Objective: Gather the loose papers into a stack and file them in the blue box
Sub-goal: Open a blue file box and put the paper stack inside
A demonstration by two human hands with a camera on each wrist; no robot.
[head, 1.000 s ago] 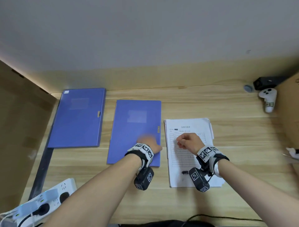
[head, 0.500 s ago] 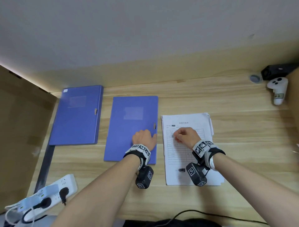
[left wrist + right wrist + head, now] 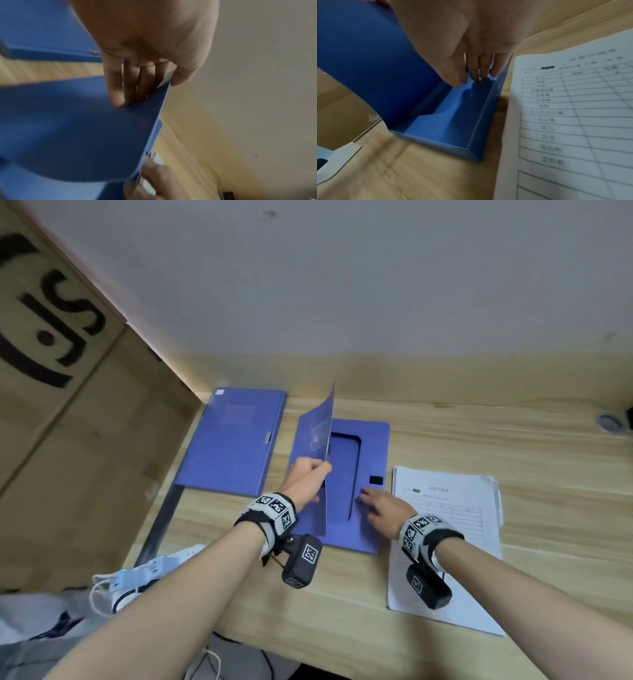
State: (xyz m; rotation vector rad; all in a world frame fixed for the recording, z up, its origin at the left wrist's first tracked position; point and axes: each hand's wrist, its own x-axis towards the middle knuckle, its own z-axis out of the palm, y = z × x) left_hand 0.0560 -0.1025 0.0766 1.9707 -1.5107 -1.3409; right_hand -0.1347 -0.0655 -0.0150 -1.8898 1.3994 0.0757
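Note:
A blue file box (image 3: pixel 373 446) lies in the middle of the wooden desk with its lid (image 3: pixel 320 436) swung up to about vertical. My left hand (image 3: pixel 306 477) pinches the lid's free edge (image 3: pixel 159 108), thumb on one side and fingers on the other. My right hand (image 3: pixel 380 501) lies with straight fingers on the box's inner flap near its right edge (image 3: pixel 476 75). A stack of printed papers (image 3: pixel 448 529) rests on the desk just right of the box (image 3: pixel 573 108).
A second blue file box (image 3: pixel 233 443), closed, lies to the left. A cardboard wall (image 3: pixel 68 405) stands at the far left. A white power strip (image 3: pixel 137 577) sits at the desk's front left edge. A round grommet (image 3: pixel 609 422) is at the far right.
My left hand has taken the lid's edge and swung it up from flat. My right hand left the papers and moved onto the box's inner flap. The head view shifted.

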